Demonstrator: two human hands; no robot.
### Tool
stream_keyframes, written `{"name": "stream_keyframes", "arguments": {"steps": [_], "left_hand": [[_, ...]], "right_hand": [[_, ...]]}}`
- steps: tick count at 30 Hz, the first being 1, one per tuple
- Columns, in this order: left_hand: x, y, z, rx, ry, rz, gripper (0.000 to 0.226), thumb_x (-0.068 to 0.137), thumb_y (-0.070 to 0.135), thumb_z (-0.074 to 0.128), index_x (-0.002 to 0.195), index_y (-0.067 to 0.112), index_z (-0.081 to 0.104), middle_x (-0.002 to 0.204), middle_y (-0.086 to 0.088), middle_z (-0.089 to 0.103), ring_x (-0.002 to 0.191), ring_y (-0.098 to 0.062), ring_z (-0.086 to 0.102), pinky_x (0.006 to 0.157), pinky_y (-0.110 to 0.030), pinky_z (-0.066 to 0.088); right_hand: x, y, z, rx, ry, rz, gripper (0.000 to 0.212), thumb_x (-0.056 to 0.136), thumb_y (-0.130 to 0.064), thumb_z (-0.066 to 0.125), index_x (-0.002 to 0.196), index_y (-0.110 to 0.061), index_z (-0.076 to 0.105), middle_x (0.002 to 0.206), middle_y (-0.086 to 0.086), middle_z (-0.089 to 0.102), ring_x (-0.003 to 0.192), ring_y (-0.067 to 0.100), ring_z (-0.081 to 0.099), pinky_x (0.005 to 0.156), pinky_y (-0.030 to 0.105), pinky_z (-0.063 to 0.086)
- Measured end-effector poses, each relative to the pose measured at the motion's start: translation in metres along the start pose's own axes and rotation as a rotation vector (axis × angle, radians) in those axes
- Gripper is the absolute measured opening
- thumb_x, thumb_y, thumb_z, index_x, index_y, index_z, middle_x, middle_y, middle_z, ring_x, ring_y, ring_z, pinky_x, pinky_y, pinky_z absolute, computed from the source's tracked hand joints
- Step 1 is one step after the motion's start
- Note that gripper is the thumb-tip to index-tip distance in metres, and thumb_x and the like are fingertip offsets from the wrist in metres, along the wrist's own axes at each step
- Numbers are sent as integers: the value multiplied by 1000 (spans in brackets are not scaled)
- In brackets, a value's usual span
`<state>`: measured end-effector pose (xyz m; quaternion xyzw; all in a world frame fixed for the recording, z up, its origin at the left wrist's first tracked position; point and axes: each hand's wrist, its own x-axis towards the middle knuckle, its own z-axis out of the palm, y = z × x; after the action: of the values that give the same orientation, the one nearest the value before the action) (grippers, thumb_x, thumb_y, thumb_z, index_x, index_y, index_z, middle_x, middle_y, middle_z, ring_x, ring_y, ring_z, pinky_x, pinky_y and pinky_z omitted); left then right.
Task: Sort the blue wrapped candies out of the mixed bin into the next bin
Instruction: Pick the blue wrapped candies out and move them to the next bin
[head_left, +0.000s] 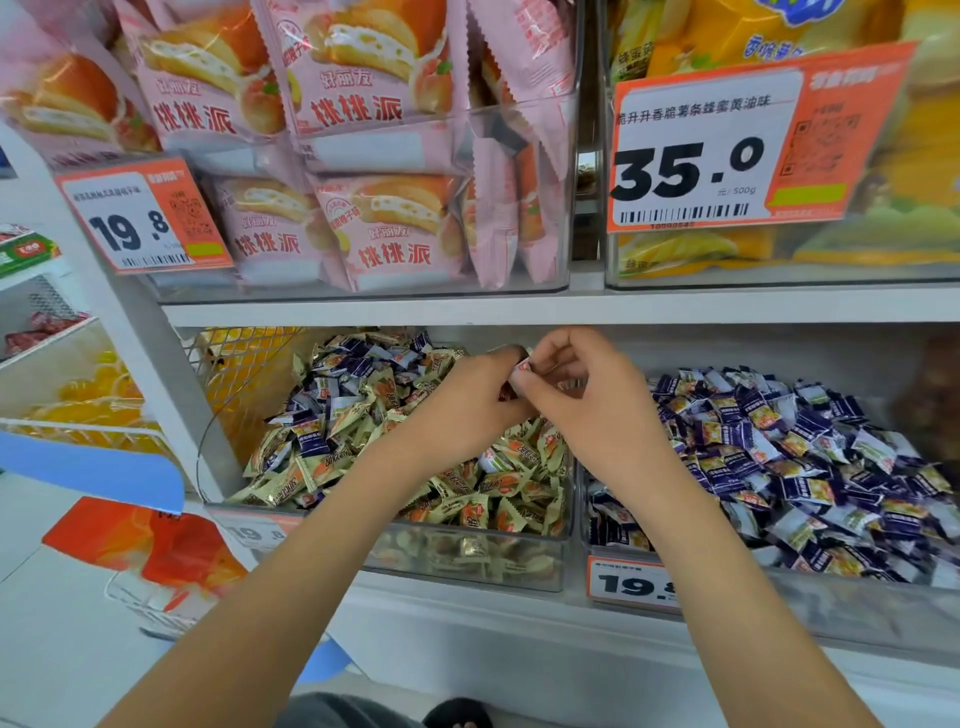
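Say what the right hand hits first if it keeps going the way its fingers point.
Probably the left hand: the right hand points left, fingers almost touching it, over the mixed bin. Depth is unclear.

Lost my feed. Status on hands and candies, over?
Both hands, left and right, pinching a candy above mixed bin. Blue bin alongside, right. Nothing blocking.

- Candy (521, 370) between both hands: mostly hidden by fingers (545, 358); colour unclear.
- Right bin (779, 597): cut by frame edge.
- Lower price tag (631, 584): digits covered by forearm.
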<state>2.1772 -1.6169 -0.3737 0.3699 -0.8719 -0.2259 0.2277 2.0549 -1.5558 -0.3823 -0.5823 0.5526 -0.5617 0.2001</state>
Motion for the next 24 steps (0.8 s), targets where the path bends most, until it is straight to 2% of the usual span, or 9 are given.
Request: {"name": "stream_keyframes", "arguments": {"steps": [4,7,10,12,13,15,17,20,24], "left_hand": [[1,1,4,48,6,15,32,78,1,62,95,13,37,71,-3,52,62,-18,51,47,-20,33],[1,-7,0,40,-14,4,41,78,20,73,102,16,41,76,1,57,65,-11,54,53,-15,36],[6,-37,-16,192,-142,-94,31,84,33,66,110,23,50,97,3,63,92,-17,58,78,-25,44],[5,-55,-23,464,-191,-99,26,87,30,63,112,29,57,117,8,59,119,-18,45,100,-39,32],[3,-59,-23,540,-169,-62,24,85,26,65,108,30,61,120,12,57,123,-17,40,105,-44,27],[-1,-58,-16,491,-163,56,16,80,18,72,92,27,69,106,15,60,107,-10,48,104,-45,33],[-6,-53,-4,439,-285,72,16,77,16,74,91,24,71,94,15,60,88,-4,52,98,-36,42],[-6,-57,11,584,-349,75,36,76,25,75,111,29,67,110,12,61,105,-8,52,104,-35,31],[2,-61,19,721,-370,130,34,78,30,72,110,28,63,113,7,54,112,-14,47,97,-31,27]], "right_hand": [[-2,1,3,-63,-102,-6,20,78,-15,73,92,-20,59,74,-11,54,65,-2,48,60,10,38],[3,3,-6,-20,-36,64,14,80,-14,71,89,-21,62,75,-11,60,63,-2,53,57,9,40],[10,14,-35,-125,171,141,12,84,-25,68,88,-14,66,73,-8,62,64,2,56,52,7,35],[11,25,-50,-195,195,164,20,86,-25,66,94,-7,67,82,0,66,71,11,59,58,13,38],[10,29,-54,-211,191,179,23,86,-25,66,101,-7,66,93,2,66,82,15,60,65,20,41],[9,32,-57,-250,195,199,31,87,-25,66,113,-9,62,112,4,62,102,20,56,81,28,42],[8,30,-58,-282,210,185,33,87,-25,65,114,-8,60,114,3,59,108,19,52,86,30,40],[8,28,-57,-241,197,167,26,86,-24,66,109,-14,61,101,-6,56,94,7,49,79,23,35],[8,30,-56,-216,162,172,19,86,-20,66,104,-17,62,99,-8,59,87,4,49,77,21,36]]}}
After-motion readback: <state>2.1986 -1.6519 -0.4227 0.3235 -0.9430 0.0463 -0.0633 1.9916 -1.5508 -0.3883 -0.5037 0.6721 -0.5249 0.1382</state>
